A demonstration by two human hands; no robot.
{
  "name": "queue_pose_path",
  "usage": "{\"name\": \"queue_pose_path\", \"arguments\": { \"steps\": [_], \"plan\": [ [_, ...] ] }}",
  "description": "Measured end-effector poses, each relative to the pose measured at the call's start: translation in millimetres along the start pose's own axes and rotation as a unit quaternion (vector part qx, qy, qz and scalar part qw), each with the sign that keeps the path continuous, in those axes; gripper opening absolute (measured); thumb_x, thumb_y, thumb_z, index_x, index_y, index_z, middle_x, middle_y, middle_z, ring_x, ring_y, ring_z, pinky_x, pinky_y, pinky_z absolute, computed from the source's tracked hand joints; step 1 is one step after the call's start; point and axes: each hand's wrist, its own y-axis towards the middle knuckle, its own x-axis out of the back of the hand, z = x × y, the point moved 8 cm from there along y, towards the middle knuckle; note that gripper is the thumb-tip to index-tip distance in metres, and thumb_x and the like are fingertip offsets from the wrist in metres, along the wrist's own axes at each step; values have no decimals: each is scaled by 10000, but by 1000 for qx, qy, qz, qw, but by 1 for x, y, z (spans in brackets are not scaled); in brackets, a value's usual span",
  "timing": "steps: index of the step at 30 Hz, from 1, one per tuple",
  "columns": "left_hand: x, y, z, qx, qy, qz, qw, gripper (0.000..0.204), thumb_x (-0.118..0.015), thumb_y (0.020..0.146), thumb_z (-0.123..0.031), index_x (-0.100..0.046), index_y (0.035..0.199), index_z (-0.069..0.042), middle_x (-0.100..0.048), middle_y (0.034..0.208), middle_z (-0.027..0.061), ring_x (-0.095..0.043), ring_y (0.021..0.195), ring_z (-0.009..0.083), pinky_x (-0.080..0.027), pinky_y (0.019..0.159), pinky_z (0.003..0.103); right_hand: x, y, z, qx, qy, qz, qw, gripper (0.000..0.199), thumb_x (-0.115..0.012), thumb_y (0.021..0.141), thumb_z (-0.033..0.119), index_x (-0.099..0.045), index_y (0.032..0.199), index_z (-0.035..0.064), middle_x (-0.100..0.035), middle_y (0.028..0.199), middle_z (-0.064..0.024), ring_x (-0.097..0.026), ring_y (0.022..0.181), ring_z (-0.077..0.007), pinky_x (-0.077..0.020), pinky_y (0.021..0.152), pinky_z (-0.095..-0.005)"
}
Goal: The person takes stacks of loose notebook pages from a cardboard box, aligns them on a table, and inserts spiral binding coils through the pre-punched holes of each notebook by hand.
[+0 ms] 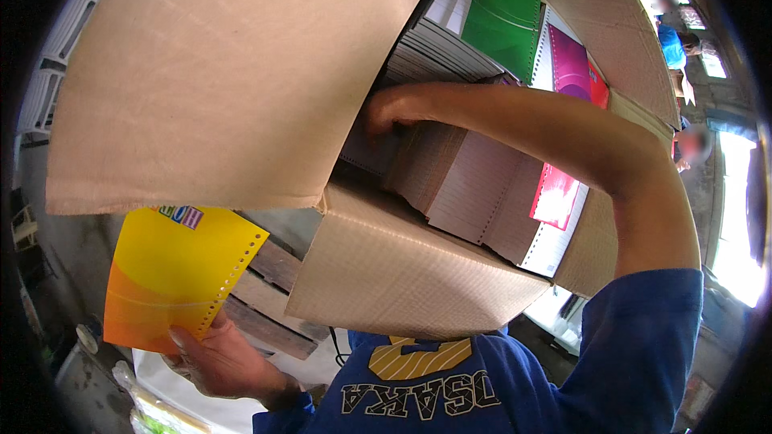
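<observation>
My left hand point(221, 358) pinches the lower edge of a yellow and orange notebook cover point(181, 273), thumb on top. A row of punched holes runs along its right edge; whether pages lie under it I cannot tell. My right hand point(384, 115) reaches deep into a cardboard box point(426, 261), by its left wall. Its fingers point down into shadow, so their grip is hidden. Beside it stand tight stacks of punched, ruled paper point(474, 193). Unbound notebooks with a green cover point(505, 20), a purple cover point(569, 60) and a pink cover point(555, 195) lie in the box.
A wide box flap point(209, 80) spreads over the upper left, and another flap point(595, 16) stands along the far right. Below the left flap are wooden slats point(269, 313). White plastic chairs point(56, 64) stand at the far left. Other people point(671, 48) are at the upper right.
</observation>
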Motion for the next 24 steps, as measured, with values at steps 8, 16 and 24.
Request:
{"name": "queue_pose_path", "arguments": {
  "steps": [8, 16, 24],
  "plan": [
    [-4, 12, 5, 21, -264, 83, 961, 472, -555, 953, -85, -311, 1330, 62, -368, 1412, 253, -498, 1198, 387, -479, 979, 528, 50, -81, 114, 1, 4, -34, 999, 165, -564, 706, -37, -645, 849, -51, -624, 845, -188, -587, 748, -267, -475, 648, -390],
    [-20, -7, -28, 64, -384, 95, 916, 435, -530, 964, -91, -384, 1358, 23, -450, 1379, 213, -536, 1171, 358, -497, 952, 473, 113, -221, 212, 204, -62, -300, 930, 345, -571, 724, -108, -526, 1051, -7, -598, 951, -222, -638, 848, -344, -500, 648, -421],
    [-29, -14, -66, -41, -409, 279, 868, 429, -489, 975, -106, -410, 1372, 38, -552, 1276, 228, -619, 1076, 316, -535, 929, 391, 136, -259, 235, 239, -31, -239, 941, 346, -561, 703, -152, -564, 1024, -23, -632, 861, -198, -641, 806, -339, -496, 654, -395]
  ]
}}
